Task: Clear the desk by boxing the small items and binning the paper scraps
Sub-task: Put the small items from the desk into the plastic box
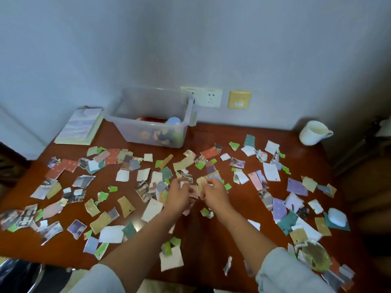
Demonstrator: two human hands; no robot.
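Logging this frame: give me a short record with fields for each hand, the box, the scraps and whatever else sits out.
left hand: mid-desk, fingers curled on a small white piece
right hand: beside it, pinching a beige dotted scrap
clear box: at the back, holds several small items
paper scraps: scattered across the desk
also out: white mug, white case, notebook, glass dish

It looks like a room in a home: a wooden bench (213, 136) stands against a plain wall (190, 39) with sockets (208, 98), and carries a mug (313, 132) and a notebook (79, 127).
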